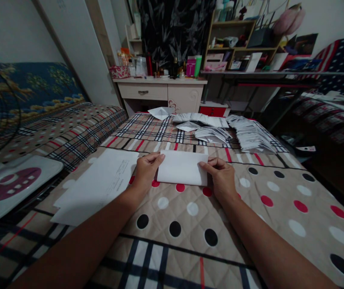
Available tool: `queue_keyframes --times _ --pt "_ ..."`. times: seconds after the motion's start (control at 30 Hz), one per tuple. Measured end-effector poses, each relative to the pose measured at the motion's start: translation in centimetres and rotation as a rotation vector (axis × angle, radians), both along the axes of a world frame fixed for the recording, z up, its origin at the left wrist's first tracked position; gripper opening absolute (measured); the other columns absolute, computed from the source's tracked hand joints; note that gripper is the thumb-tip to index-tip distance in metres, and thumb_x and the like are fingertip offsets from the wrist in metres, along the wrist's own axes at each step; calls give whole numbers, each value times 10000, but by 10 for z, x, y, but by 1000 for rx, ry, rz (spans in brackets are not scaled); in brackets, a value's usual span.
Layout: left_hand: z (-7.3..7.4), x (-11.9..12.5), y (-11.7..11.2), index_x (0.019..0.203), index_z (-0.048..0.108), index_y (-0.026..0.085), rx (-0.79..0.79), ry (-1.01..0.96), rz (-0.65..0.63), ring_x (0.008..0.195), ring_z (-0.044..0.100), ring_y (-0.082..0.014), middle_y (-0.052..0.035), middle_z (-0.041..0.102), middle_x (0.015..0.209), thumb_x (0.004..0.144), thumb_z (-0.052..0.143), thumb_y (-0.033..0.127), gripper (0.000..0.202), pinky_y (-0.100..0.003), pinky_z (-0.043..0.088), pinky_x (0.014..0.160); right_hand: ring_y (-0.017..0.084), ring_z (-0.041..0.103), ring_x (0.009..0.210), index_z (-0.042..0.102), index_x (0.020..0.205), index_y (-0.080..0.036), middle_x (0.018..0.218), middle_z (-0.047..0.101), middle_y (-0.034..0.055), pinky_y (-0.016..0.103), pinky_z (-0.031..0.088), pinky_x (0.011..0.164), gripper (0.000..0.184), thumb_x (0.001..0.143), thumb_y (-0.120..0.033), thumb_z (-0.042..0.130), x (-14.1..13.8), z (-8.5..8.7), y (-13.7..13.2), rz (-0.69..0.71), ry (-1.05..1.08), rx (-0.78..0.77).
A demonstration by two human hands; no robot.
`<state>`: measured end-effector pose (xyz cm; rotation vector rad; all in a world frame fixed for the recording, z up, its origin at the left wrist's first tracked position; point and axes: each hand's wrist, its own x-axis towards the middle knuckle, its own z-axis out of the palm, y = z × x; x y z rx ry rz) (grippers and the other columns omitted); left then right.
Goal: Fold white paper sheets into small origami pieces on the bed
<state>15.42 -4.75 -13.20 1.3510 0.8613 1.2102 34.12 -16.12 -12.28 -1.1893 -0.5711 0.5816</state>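
A white sheet of paper (182, 167), folded into a wide rectangle, is held level just over the patterned bedspread (190, 224). My left hand (146, 170) pinches its left edge, thumb on top. At the opposite edge my right hand (220, 174) grips it the same way, fingers behind and thumb in front. To the left lies a loose stack of flat white sheets (99, 184), the top one bearing faint print. Beyond my hands are folded white papers (212, 134), and a long fanned pile of them (252, 134) sits at the right.
A row of folded papers (200, 119) and a single folded piece (160, 112) lie near the bed's far edge. Behind stands a white dressing table (144, 90) with bottles. A white plastic surface with a purple print (15, 184) is at the left; a desk (274, 73) stands back right.
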Motion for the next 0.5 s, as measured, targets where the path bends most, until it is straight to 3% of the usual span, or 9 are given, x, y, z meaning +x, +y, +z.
queue_keyframes --times 0.23,0.5 --pt "-1 0 3 809 771 145 2 19 14 733 626 -158 -32 722 799 656 810 392 292 -254 461 668 112 531 580 571 542 -188 665 607 -21 235 414 508 314 501 -264 873 0 0 0 -11 42 -44" --pt "-2 2 3 809 765 131 -107 -43 71 664 629 -144 -43 727 755 534 884 370 382 -273 492 673 112 543 565 557 545 -190 667 615 -23 241 438 501 353 460 -267 891 0 2 0 -37 36 -56"
